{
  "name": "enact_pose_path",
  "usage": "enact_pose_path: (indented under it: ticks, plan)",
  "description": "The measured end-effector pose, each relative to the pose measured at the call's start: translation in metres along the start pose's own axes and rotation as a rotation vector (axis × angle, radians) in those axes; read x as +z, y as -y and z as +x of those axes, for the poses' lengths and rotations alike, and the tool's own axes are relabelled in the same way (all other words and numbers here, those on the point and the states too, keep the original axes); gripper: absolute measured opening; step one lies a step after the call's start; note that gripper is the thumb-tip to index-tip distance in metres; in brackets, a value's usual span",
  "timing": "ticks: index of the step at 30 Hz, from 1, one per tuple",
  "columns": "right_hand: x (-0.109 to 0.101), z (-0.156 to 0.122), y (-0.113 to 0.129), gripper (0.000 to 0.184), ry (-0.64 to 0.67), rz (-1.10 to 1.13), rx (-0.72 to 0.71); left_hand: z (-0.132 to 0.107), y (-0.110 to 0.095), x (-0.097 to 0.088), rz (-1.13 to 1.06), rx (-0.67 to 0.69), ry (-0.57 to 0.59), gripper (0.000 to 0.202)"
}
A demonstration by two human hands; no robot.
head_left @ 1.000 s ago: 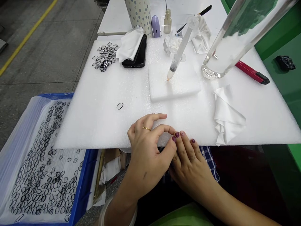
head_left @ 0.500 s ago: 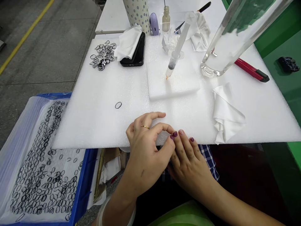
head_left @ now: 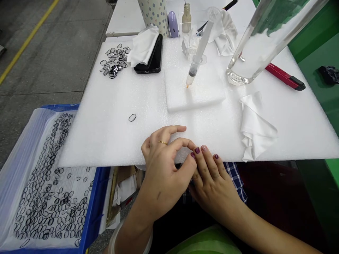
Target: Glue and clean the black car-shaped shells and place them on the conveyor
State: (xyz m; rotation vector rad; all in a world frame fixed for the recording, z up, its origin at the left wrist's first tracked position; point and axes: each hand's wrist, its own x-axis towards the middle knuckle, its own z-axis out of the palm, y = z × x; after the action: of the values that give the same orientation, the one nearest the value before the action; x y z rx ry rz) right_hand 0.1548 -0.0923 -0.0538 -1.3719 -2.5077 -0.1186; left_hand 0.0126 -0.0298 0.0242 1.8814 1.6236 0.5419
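My left hand (head_left: 165, 167) is curled at the front edge of the foam sheet. Its thumb and index finger close to a pinch, while the other fingers stay bent. Against that pinch rest the fingertips of my right hand (head_left: 213, 176), whose fingers lie side by side with the thumb hidden beneath. Anything held where the fingertips meet is too small or covered to make out. One thin black-rimmed oval piece (head_left: 132, 118) lies apart on the foam, left of my hands. A white cloth (head_left: 256, 127) lies crumpled to their right.
A syringe (head_left: 197, 56) leans tip-down on a foam block (head_left: 196, 100). A clear glass cylinder (head_left: 239, 79) and a red cutter (head_left: 284, 76) stand and lie at right. Several black-rimmed pieces (head_left: 113, 61) sit beside a phone (head_left: 152, 63). A blue tray (head_left: 91, 218) holds many more below left.
The view has shifted very slightly. Both hands keep the same pose, fingertips together at the foam's edge.
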Motion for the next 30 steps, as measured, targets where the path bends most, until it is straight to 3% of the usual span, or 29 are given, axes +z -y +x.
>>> enact_pose_path:
  ticks: [30]
  plan:
    - [-0.0028,-0.0007,-0.0023,0.084,0.016,0.012,-0.029,-0.0008,0.0031,-0.0017,-0.001,0.015,0.010,0.011]
